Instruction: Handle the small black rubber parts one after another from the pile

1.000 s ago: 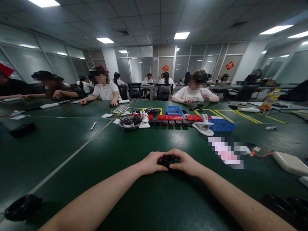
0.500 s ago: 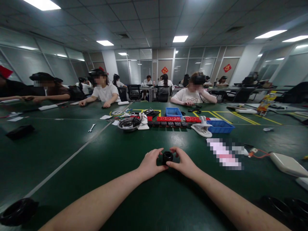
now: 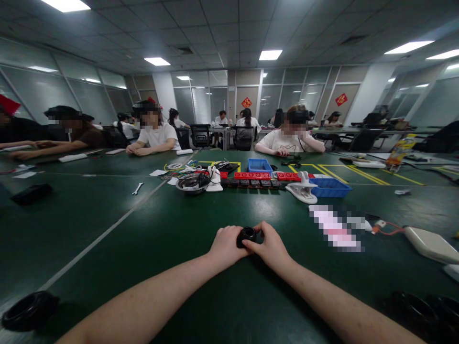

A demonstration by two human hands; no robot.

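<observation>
Grey tiled ceiling (image 3: pixel 222 28), lit panels (image 3: pixel 270 55). Glass walls (image 3: pixel 36 86), pale pillars (image 3: pixel 163 93). Red signs (image 3: pixel 246 102) on doors. Black chairs (image 3: pixel 200 137) by far tables (image 3: pixel 224 128).

Green tabletop (image 3: pixel 161 282) across the lower frame, crossed by a pale line, yellow stripes further up! Black ring (image 3: pixel 247 234) at lower centre, blue trays (image 3: pixel 330 187) right of centre, red diamond sign (image 3: pixel 246 102) with gold markings upper centre!

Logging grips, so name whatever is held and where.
A black ring-shaped part, its opening facing up: the right hand grips its side; the left hand is against the opposite side.
</observation>
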